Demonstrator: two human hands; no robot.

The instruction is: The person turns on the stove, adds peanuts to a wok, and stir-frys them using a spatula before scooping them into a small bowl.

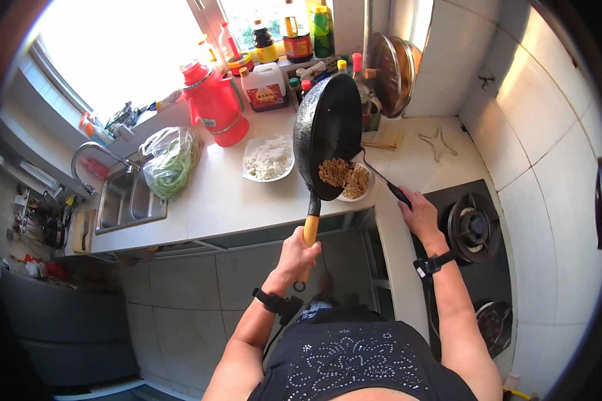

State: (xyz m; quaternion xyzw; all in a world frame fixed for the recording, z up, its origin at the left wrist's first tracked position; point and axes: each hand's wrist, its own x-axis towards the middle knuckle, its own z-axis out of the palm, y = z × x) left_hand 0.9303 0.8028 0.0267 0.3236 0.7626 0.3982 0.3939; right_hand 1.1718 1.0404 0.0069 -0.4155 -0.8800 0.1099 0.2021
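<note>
My left hand grips the wooden handle of a black wok. The wok is tipped steeply on its side, its lower rim over a white bowl. Brown crumbly food lies in the lower part of the wok, and more brown food is in the bowl. The wok's rim hides part of the bowl. In my right hand is the black handle of a spatula, its blade end near the bowl and partly hidden. Left of the wok sits a white dish of white rice-like food.
A red thermos jug, a plastic jug of dark liquid and several bottles line the back. A bag of green vegetables lies beside the sink. Pot lids lean at the corner; a gas stove is on the right.
</note>
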